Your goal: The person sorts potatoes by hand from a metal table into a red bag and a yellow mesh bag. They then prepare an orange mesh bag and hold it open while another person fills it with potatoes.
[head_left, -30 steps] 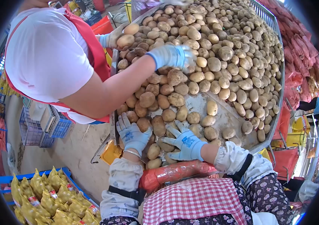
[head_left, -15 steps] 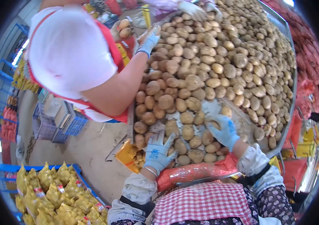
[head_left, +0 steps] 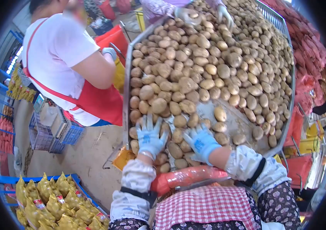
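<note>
Head view: potatoes (head_left: 186,85) spread over a big metal-rimmed tray (head_left: 126,115), piled across the far and right parts, looser at the near edge. Round to oval, mostly dull tan; browner along the left, a few cleaner and yellower. Skins look dusty, some with dark dirt patches. The far-right ones look smaller, but perspective may account for that. Bare, dirt-smeared metal shows right of centre, with a few loose ones around it.

Left hand (head_left: 148,138), light blue glove: palm down on the near-left potatoes, fingers spread wide, nothing clasped. Right hand (head_left: 201,143), same glove: palm down at near centre, fingers parted and slightly bent over potatoes, no closed grip visible. Hands apart, potatoes between them.

Red plastic roll (head_left: 193,177) lies along the near edge. Co-worker (head_left: 61,53) in red apron at left; another person's gloved hand (head_left: 225,17) is over the far potatoes.
</note>
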A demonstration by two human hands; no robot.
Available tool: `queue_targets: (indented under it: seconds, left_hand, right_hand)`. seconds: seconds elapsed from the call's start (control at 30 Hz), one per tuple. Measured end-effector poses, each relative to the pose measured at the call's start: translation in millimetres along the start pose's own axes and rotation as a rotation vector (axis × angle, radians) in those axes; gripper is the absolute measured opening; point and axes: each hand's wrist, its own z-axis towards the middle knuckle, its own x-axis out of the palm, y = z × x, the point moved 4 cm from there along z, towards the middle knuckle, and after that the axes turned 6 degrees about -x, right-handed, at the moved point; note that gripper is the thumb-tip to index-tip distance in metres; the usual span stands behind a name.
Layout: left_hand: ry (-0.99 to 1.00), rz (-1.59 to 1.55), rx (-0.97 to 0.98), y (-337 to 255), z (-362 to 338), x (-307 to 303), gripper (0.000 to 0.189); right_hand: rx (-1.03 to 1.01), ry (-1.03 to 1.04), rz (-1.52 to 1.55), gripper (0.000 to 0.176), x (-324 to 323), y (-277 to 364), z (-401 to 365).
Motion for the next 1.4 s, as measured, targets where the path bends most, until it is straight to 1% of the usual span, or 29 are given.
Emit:
queue_targets:
  seconds: [0.1, 0.17, 0.2, 0.23, 0.3, 0.33, 0.37, 0.4, 0.43, 0.47, 0.5, 0.57, 0.6, 0.67, 0.7, 0.77, 0.8, 0.83, 0.9, 0.93, 1.0, 1.07, 1.1, 1.17, 1.2, 1.3, 1.33, 1.37, 1.4]
  left_hand:
    - [0.073, 0.019, 0.04, 19.1, -34.7, -11.2, 0.055]
    - [0.17, 0.082, 0.052, 26.8, -59.2, -22.0, 0.052]
    - [0.267, 0.064, 0.064, 28.3, -63.6, -24.8, 0.05]
    - [0.369, 0.042, 0.083, 27.0, -63.5, -29.5, 0.049]
    - [0.455, 0.026, 0.118, 14.5, -44.4, -49.2, 0.044]
    - [0.536, -0.004, -0.089, 10.8, -21.8, -59.7, 0.041]
    - [0.615, -0.033, -0.299, 12.6, -8.4, -63.5, 0.038]
    - [0.332, -0.103, -0.185, 20.5, 7.8, -50.8, 0.037]
    - [-0.096, -0.26, -0.032, 20.4, 24.2, -52.7, 0.039]
    - [-0.216, -0.24, -0.008, 24.4, 44.3, -43.7, 0.051]
    - [-0.217, -0.245, -0.003, 28.2, 52.1, -21.7, 0.051]
    - [-0.109, 0.027, -0.126, 28.5, 66.5, 15.1, 0.066]
    - [-0.024, -0.041, -0.162, 28.0, 64.0, 24.0, 0.079]
    - [0.05, 0.001, -0.076, 5.8, 44.7, -1.3, 0.077]
    - [0.122, 0.049, 0.008, -2.6, 30.9, -8.5, 0.075]
    - [0.103, -0.063, 0.061, -5.5, -3.7, -8.9, 0.07]
    - [0.115, -0.069, 0.096, -7.9, -22.8, -10.2, 0.068]
    - [0.134, -0.079, 0.136, -10.3, -39.4, -13.7, 0.067]
    - [0.249, -0.083, 0.146, -8.7, -56.4, -28.3, 0.059]
    - [0.272, -0.046, 0.188, -2.7, -66.6, -22.9, 0.059]
    - [0.3, -0.011, 0.229, 2.6, -77.8, -18.1, 0.059]
    - [0.306, -0.211, 0.035, 4.5, -75.4, -23.4, 0.065]
    - [0.311, -0.213, 0.037, -4.7, -69.3, -28.1, 0.065]
    - [0.091, -0.117, 0.035, -25.1, -46.7, -45.7, 0.07]
    - [0.127, -0.089, 0.006, -22.1, -42.4, -34.3, 0.074]
    - [0.164, -0.015, 0.061, -4.2, -52.7, -16.5, 0.073]
    - [0.145, -0.03, 0.115, 5.5, -61.5, -14.6, 0.069]
    - [0.139, -0.018, 0.108, 16.0, -59.7, -13.6, 0.069]
    - [0.048, -0.142, 0.056, 26.9, -55.8, -16.6, 0.066]
  right_hand:
    - [-0.103, 0.004, -0.037, 0.082, 10.5, 3.8, 5.9]
    - [-0.113, 0.11, 0.118, 0.082, 8.6, 9.0, 15.9]
    - [-0.129, -0.017, 0.071, 0.077, -3.7, 14.5, 16.4]
    - [-0.123, -0.032, 0.069, 0.077, -0.6, 19.7, 24.8]
    - [-0.179, 0.088, 0.334, 0.073, 18.2, 32.2, 40.4]
    - [-0.154, 0.06, 0.35, 0.064, 9.3, 35.1, 41.9]
    - [-0.147, 0.053, 0.347, 0.064, 7.4, 30.0, 42.7]
    - [-0.161, -0.019, 0.421, 0.067, 4.0, 25.7, 42.7]
    - [-0.173, -0.091, 0.497, 0.07, 1.5, 21.8, 41.9]
    - [-0.194, -0.189, 0.564, 0.074, -1.9, 13.2, 42.7]
    - [-0.187, -0.189, 0.561, 0.074, -8.1, 0.6, 42.9]
    - [-0.079, -0.423, 0.507, 0.073, -28.4, -31.5, 36.7]
    - [-0.077, -0.416, 0.501, 0.073, -21.9, -40.7, 33.0]
    - [0.31, -0.474, 0.373, 0.071, -5.2, -67.7, 27.1]
    - [0.303, -0.472, 0.377, 0.071, -5.0, -63.9, 26.9]
    - [0.208, -0.306, 0.31, 0.069, -3.3, -47.1, 21.7]
    - [0.224, -0.18, 0.337, 0.069, -1.1, -37.8, 16.4]
    - [0.237, -0.152, 0.355, 0.069, 3.2, -37.3, 11.0]
    - [0.066, -0.067, 0.445, 0.072, 13.3, -31.5, 3.8]
    - [-0.015, -0.142, 0.34, 0.073, 18.1, -30.4, -7.6]
    - [0.027, -0.115, 0.265, 0.073, 12.6, -29.9, -27.9]
    - [0.068, -0.073, 0.181, 0.07, 14.3, -29.8, -35.4]
    - [0.071, -0.069, 0.184, 0.07, 15.0, -27.3, -33.4]
    - [0.021, -0.039, 0.147, 0.067, 10.6, -14.3, -19.5]
    - [-0.009, -0.12, 0.025, 0.062, 6.1, -5.0, -12.2]
    - [-0.084, -0.106, 0.14, 0.058, 14.9, 1.4, 6.5]
    - [-0.076, -0.066, 0.286, 0.057, 1.4, 0.2, 4.4]
    - [-0.088, -0.076, 0.284, 0.057, -9.3, -0.8, 1.7]
    - [-0.013, -0.203, 0.269, 0.059, -20.6, -10.8, -3.9]
